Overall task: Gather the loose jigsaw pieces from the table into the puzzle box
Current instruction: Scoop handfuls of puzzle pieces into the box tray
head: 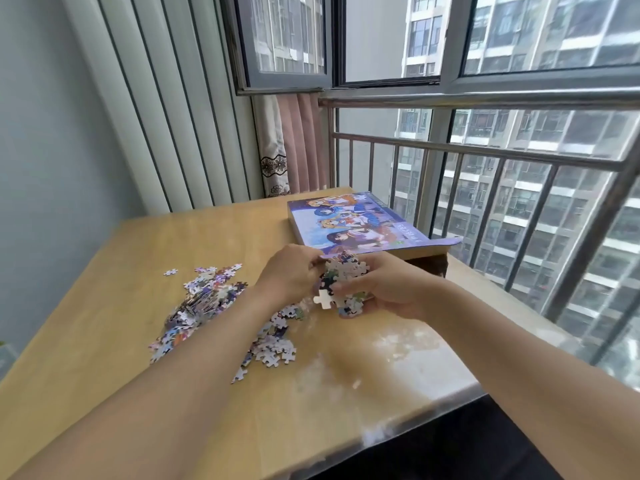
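Note:
The puzzle box (353,220), flat and printed with cartoon figures on blue, lies at the table's far right; its near end flap stands open. Just in front of that opening my left hand (291,275) and my right hand (391,289) cup a handful of jigsaw pieces (341,284) between them, a little above the tabletop. One white piece sticks out at the bottom of the bunch. A loose pile of pieces (204,303) lies to the left on the table, and a smaller scatter of pieces (273,344) sits partly under my left forearm.
The light wooden table (363,368) ends at a near right edge with a dark gap below. A metal railing (485,161) and windows run along the right side. A curtain (294,143) hangs behind the far corner, and a wall stands to the left.

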The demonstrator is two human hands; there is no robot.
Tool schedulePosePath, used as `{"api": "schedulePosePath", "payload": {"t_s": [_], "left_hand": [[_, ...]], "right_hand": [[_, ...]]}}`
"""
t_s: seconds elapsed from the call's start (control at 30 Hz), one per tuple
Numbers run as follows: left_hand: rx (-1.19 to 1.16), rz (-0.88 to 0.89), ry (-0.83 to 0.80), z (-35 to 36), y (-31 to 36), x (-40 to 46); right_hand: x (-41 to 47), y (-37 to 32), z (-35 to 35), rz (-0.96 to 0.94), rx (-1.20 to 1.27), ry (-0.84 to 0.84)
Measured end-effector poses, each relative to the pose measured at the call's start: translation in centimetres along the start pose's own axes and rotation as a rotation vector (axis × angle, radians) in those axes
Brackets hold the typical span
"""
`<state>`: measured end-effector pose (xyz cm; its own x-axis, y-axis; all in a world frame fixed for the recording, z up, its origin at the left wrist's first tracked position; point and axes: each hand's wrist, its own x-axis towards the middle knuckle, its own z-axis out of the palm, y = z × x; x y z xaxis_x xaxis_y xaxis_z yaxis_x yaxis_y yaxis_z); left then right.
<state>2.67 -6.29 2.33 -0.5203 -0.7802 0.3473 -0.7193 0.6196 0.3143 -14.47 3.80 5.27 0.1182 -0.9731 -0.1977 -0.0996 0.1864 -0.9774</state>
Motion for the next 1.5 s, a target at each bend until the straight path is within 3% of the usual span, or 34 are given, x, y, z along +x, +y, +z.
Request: {"api": "schedulePosePath", "payload": {"t_s": [0.2,0.33,0.47,0.77,0.93,1.03,1.07,1.13,1.23,1.3,1.4,1.5], "left_hand": [[-0.247,-0.075,0.232,-0.8,0.4,1.4],[-0.267,-0.059,0.241,-2.3,0.7,1.9],[-0.267,-0.056,0.247,-3.3,1.1,2.0],[-0.302,-0.039,0.197,-4.4,1.9,2.3],[-0.41,-0.008,0.244,-5.5,2.9,2.5],[-0.461,-0.009,0.24,-5.9,2.7,2.4],[-0.475,-0.014,0.247,-6.0,2.5,2.4],[-0.498,-0.029,0.269,-6.3,2.1,2.2],[-0.542,-0.038,0.276,-6.5,1.8,2.3],[-0.543,-0.043,0.301,-6.5,1.9,2.4],[-0.525,-0.066,0.366,-6.7,1.9,2.7],[-0.552,-0.13,0.438,-7.2,1.8,3.2]], "right_hand": [[-0.3,1.1,-0.6,0.174,0.31,-0.005],[1.2,-0.2,-2.3,0.256,0.654,0.144],[1.9,-1.2,-2.8,0.276,0.682,0.225],[3.8,-3.8,-2.4,0.182,0.663,0.381],[4.5,-4.9,-1.8,0.05,0.925,0.44],[4.6,-5.1,-2.5,0.023,0.62,0.569],[4.9,-4.8,-2.7,-0.014,0.403,0.55],[5.9,-3.8,-3.5,-0.073,0.197,0.453],[5.0,-3.2,-4.7,-0.05,-0.451,0.506],[4.1,-3.4,-5.3,-0.188,-0.801,0.442],[3.0,-3.9,-5.8,-0.386,-1.124,0.27],[3.3,-3.7,-5.6,-0.509,-1.414,0.366]]}}
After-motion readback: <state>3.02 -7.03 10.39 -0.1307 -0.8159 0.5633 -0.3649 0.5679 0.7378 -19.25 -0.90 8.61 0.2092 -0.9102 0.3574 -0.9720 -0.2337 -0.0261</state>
